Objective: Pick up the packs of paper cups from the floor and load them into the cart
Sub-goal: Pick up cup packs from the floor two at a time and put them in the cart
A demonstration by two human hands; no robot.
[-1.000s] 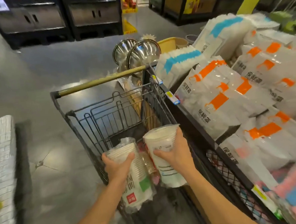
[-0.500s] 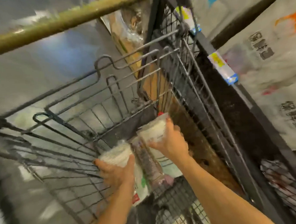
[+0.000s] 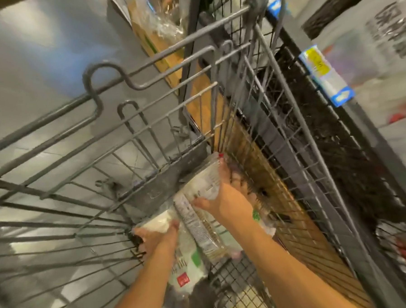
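Loading, judging by the depth reached: lowering two packs toward the bottom of the cart (image 3: 166, 186). Gripping one pack of cups (image 3: 187, 272) in the left hand (image 3: 154, 238), pack trailing toward 5 o'clock under the wrist. Clasping a second pack (image 3: 203, 182) in the right hand (image 3: 225, 199), far end poking toward 11 o'clock into the corner. Next, probably: lay both flat, loosen fingers, lift clear of the wire.

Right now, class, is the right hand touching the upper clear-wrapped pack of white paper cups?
Touching. Head view: right hand grips the clear-wrapped pack of white paper cups, thumb across it.
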